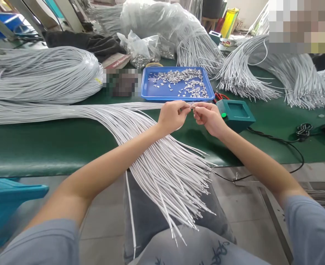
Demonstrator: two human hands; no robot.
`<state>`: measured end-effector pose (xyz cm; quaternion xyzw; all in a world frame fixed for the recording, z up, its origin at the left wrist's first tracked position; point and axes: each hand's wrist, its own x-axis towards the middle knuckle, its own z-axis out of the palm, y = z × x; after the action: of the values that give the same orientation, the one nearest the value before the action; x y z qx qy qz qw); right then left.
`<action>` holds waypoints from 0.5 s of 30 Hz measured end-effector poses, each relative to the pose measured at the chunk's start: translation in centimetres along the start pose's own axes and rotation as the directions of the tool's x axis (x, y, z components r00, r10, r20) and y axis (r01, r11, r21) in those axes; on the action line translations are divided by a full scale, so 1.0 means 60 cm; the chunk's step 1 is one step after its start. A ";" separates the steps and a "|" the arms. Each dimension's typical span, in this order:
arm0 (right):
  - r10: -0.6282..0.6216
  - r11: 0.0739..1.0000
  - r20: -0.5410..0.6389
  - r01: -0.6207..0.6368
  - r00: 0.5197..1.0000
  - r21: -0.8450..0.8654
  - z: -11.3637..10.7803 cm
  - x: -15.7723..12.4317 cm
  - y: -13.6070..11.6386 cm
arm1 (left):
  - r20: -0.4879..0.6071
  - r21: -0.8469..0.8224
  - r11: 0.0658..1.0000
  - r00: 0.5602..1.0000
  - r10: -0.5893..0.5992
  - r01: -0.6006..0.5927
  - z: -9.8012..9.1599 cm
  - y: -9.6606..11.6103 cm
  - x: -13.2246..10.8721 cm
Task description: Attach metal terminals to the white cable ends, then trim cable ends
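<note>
My left hand [172, 116] is closed in a pinch on the end of a white cable, just in front of the blue tray [154, 92]. Meeting it fingertip to fingertip, my right hand [208, 117] pinches too; whatever small piece sits in it is too small to make out. Small metal terminals [186, 77] lie scattered in the tray. Beneath my left forearm a fanned bundle of white cables [162, 165] runs off the table edge, its tipped ends hanging over my lap. A green box-shaped device [236, 113] with a bright green button stands beside my right hand.
Coiled grey cables [54, 73] lie at the left, and further bundles [242, 73] at the back right. Bags of metal parts [142, 51] stand behind the tray. A black cord [278, 140] crosses the green tabletop [41, 147]. A blue stool [10, 195] is at lower left.
</note>
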<state>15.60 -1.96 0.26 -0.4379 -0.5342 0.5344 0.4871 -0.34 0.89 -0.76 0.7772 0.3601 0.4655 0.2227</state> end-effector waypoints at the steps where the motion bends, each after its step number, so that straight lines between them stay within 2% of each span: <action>1: -0.117 0.989 -0.086 0.109 0.989 -0.096 -0.001 0.003 0.009 | 0.020 -0.096 0.992 0.997 -0.080 0.082 0.003 0.001 0.002; 3: -0.345 0.900 -0.135 0.286 0.929 -0.329 -0.007 0.010 0.027 | 0.117 -0.273 0.936 0.973 -0.198 0.224 0.007 0.003 0.006; 6: -0.563 0.646 0.014 0.450 0.827 -0.617 -0.020 0.017 0.044 | 0.264 -0.425 0.814 0.914 -0.307 0.396 0.004 0.004 0.011; 8: -0.627 0.460 0.161 0.529 0.762 -0.713 -0.028 0.020 0.047 | 0.344 -0.480 0.727 0.867 -0.360 0.492 -0.002 0.001 0.013; 10: -0.647 0.316 0.279 0.583 0.709 -0.748 -0.033 0.021 0.046 | 0.419 -0.512 0.659 0.830 -0.368 0.551 -0.008 -0.003 0.015; 12: -0.652 0.234 0.343 0.609 0.676 -0.758 -0.037 0.023 0.043 | 0.475 -0.522 0.629 0.809 -0.347 0.576 -0.012 -0.007 0.017; 15: -0.664 0.168 0.365 0.606 0.653 -0.778 -0.040 0.024 0.039 | 0.512 -0.522 0.620 0.797 -0.321 0.586 -0.013 -0.011 0.018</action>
<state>17.65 -0.10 -2.12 -0.3683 -0.8392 -0.0708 0.3937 -0.91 2.18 -0.26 0.6007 0.3115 0.3328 0.6568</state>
